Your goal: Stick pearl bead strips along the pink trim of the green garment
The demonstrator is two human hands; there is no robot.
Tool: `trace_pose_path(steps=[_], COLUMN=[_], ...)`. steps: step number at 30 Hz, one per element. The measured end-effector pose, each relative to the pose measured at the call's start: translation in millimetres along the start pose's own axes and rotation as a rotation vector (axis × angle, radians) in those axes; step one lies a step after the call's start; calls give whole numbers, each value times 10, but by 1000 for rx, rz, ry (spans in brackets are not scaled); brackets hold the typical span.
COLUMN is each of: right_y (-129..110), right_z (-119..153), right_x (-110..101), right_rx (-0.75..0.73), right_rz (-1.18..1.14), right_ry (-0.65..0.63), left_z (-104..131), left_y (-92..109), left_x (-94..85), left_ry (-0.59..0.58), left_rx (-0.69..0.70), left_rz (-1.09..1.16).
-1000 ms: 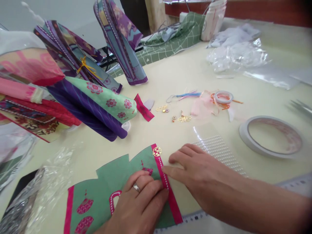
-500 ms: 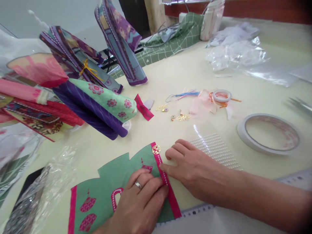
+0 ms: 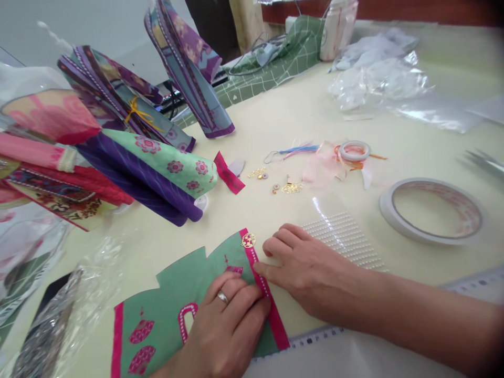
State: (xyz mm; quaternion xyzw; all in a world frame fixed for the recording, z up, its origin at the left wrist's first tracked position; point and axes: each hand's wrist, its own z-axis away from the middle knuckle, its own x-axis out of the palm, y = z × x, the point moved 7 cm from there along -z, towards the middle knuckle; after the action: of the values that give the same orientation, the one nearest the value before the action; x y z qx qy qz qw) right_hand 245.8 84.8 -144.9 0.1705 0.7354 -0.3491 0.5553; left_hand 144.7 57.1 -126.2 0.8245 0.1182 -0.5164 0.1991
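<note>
A green patterned piece (image 3: 181, 278) with magenta edge bands lies at the bottom centre. Along its right band (image 3: 279, 328) runs a line of small pearl beads (image 3: 254, 256) below a round gold filigree ornament (image 3: 248, 240). My left hand (image 3: 232, 325), with a ring on it, rests flat on the piece, its fingertips at the beads; it covers part of a bead-trimmed magenta oval (image 3: 183, 317). From the right, my right hand (image 3: 295, 257) touches the band with one fingertip, its other fingers loosely curled and apart. A sheet of pearl strips (image 3: 346, 236) lies beside it.
A roll of tape (image 3: 433, 210) and tweezers (image 3: 482, 164) lie at right. Gold findings (image 3: 291, 187), tassels (image 3: 299, 149) and ribbon (image 3: 315, 167) lie behind. Costume-like paper or fabric figures (image 3: 157, 163) stand at left. A ruler (image 3: 311, 340) runs beneath the piece; plastic bags (image 3: 90, 283) lie lower left.
The whole view has shifted slightly, so things sit a little further left and up. Both hands keep nearly the same place on the green piece.
</note>
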Motion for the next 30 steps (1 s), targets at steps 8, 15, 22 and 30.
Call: trace_pose_path(steps=[8, 15, 22, 30], right_y=[-4, 6, 5, 7], right_z=[9, 4, 7, 11], right_x=[-3, 3, -1, -2], right_rx=[5, 2, 1, -3], right_rz=[-13, -14, -6, 6], right_ry=[-1, 19, 22, 34], left_z=[3, 35, 15, 16], left_y=[-15, -21, -15, -16], left_x=[35, 52, 62, 58], left_ry=[-25, -26, -25, -27], left_rx=[-2, -1, 2, 9], left_rz=[31, 30, 36, 24])
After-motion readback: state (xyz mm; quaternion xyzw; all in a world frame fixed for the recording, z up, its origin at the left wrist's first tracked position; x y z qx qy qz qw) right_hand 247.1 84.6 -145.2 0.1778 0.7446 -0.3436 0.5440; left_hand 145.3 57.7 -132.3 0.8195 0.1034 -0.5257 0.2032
